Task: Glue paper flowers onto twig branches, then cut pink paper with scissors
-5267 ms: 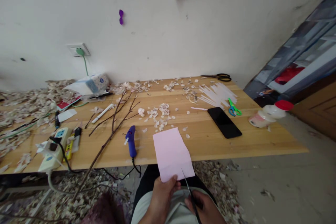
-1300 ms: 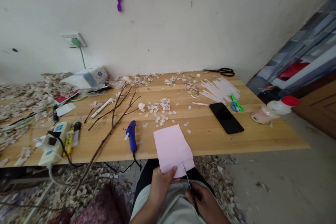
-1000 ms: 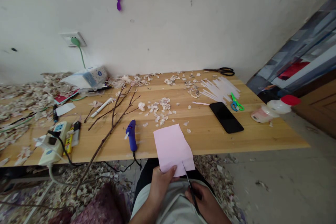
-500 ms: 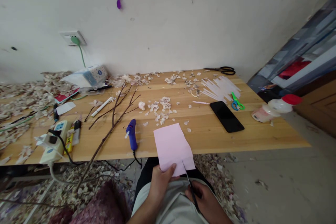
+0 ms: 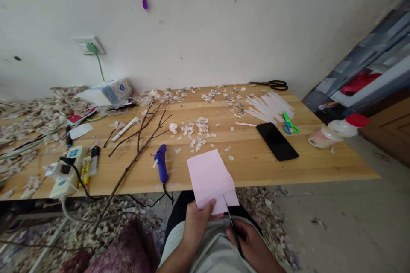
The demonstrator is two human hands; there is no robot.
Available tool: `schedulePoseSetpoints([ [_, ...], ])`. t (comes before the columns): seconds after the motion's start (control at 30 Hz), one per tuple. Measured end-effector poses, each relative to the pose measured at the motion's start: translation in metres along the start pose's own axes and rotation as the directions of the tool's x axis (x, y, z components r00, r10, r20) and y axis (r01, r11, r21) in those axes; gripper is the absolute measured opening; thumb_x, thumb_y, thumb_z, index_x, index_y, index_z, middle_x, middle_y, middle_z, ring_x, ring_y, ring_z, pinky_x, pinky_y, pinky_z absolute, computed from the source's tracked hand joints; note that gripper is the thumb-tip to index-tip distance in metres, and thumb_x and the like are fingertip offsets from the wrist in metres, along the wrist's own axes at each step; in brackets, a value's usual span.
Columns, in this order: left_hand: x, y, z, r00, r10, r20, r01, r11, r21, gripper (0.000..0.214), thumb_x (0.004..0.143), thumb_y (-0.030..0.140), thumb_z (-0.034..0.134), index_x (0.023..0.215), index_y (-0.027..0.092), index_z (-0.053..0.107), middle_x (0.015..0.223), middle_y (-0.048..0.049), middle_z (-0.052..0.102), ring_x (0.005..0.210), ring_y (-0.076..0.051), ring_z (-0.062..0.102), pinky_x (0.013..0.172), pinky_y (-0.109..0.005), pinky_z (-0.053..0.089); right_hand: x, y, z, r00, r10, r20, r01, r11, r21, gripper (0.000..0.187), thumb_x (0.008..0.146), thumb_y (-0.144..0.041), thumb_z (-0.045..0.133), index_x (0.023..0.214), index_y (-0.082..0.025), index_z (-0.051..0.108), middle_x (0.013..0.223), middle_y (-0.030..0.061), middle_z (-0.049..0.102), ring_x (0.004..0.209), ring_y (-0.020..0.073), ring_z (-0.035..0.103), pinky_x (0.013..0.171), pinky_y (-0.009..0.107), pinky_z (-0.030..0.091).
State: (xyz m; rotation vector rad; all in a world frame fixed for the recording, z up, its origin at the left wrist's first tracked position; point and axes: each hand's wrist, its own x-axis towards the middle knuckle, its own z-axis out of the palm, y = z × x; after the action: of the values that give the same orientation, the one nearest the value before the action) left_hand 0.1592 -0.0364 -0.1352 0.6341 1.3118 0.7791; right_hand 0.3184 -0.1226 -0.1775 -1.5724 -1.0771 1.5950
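Holding the pink paper point(image 5: 211, 179) by its near edge, our left hand point(image 5: 196, 224) pinches it with the thumb on top and the other fingers curled beneath, so the sheet stands up tilted away from us, over the front edge of the wooden table point(image 5: 320, 166). Our right hand point(image 5: 251, 245) is wrapped around the handles of a pair of dark scissors point(image 5: 233, 227); we see the fingers folded tight on them, low in front of our lap. The blades rise from that fist to the paper's lower right side, where a short slit shows at their tip. How far apart the blades stand we cannot tell, as they look like one thin dark line.

On the table just left of the paper lies a blue glue gun point(image 5: 161, 166), its cord dropping over the edge. A bare brown branch point(image 5: 137, 149) lies slanted beside it, reaching past the table edge toward the floor. Pale petal scraps point(image 5: 195, 130) are scattered beyond the paper. To the right we see a black phone point(image 5: 277, 141) lying flat, small green scissors point(image 5: 289, 123) near it, a fan of white strips point(image 5: 269, 106), and black scissors point(image 5: 270, 84) by the wall. A power strip point(image 5: 66, 172) sits at the left.
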Motion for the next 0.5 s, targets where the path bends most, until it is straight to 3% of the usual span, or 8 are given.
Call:
schedulePoseSetpoints([
  [0.2,-0.002,0.002,0.000,1.000,0.005,0.001,-0.005,0.999,0.034,0.065,0.047,0.070,0.088,0.072,0.012,0.074,0.065,-0.0114,0.079,0.061,-0.034,0.078,0.057,-0.040,0.065,-0.001,-0.005,-0.001,1.000,0.009,-0.006,-0.009,1.000,0.000,0.022,0.079,-0.041,0.068,0.077,-0.019,0.069,0.080,0.0041,0.073,0.082,0.0257,0.064,0.075,0.033,0.049],
  [0.37,-0.002,0.001,0.000,0.999,0.033,0.016,-0.034,0.997,0.076,0.060,0.053,0.068,0.087,0.067,0.012,0.073,0.049,-0.0098,0.072,0.046,-0.029,0.072,0.048,-0.033,0.059,-0.004,-0.013,0.000,1.000,-0.021,0.016,0.020,0.999,0.047,0.025,0.082,-0.042,0.067,0.091,-0.019,0.073,0.093,0.0064,0.076,0.090,0.0273,0.067,0.087,0.036,0.051],
  [0.5,-0.001,-0.001,0.000,0.999,0.038,0.007,-0.039,0.997,0.065,0.062,0.051,0.070,0.087,0.072,0.012,0.073,0.062,-0.0101,0.078,0.054,-0.030,0.076,0.051,-0.034,0.062,-0.004,-0.014,-0.002,1.000,-0.010,0.023,0.009,0.999,0.046,0.030,0.083,-0.045,0.068,0.096,-0.018,0.074,0.097,0.0078,0.077,0.093,0.0285,0.067,0.088,0.036,0.051],
])
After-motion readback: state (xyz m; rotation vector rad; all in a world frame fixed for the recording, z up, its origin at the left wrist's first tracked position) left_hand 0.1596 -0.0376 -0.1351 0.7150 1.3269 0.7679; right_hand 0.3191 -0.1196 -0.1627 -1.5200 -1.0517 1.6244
